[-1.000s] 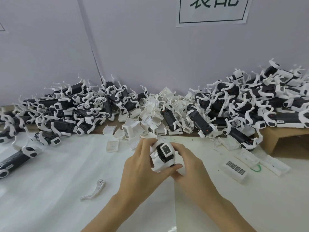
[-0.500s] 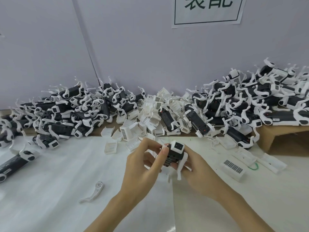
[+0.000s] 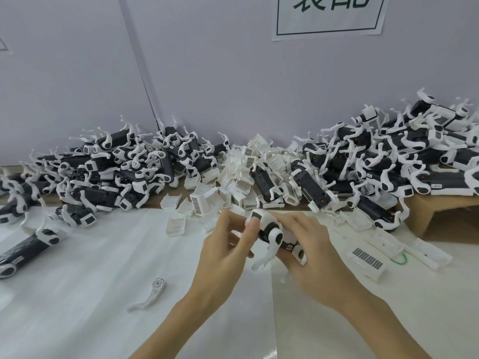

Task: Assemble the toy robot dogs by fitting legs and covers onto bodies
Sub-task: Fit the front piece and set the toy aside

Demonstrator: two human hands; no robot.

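Your left hand [image 3: 228,251] pinches the head end of the dog [image 3: 270,233], thumb pressed on its white front, while your right hand [image 3: 308,252] curls round the body from the far side; that two-ended hold looks meant to brace the toy off the table [image 3: 77,294] so a part can be pushed home. Legs already hang from its near side, one [image 3: 267,255] pointing down between your hands, so I judge this unit to be nearly done. A loose leg [image 3: 151,294] lies on the near left of the table, well apart from your hands but probably kept within reach. Spare covers [image 3: 246,167] are heaped at the far centre, between a left pile of dogs [image 3: 116,174] and a right pile [image 3: 388,156] that spills onto a cardboard box [image 3: 440,211]; I cannot tell which pile is finished. More covers [image 3: 368,260] lie near right, just beside your right hand.
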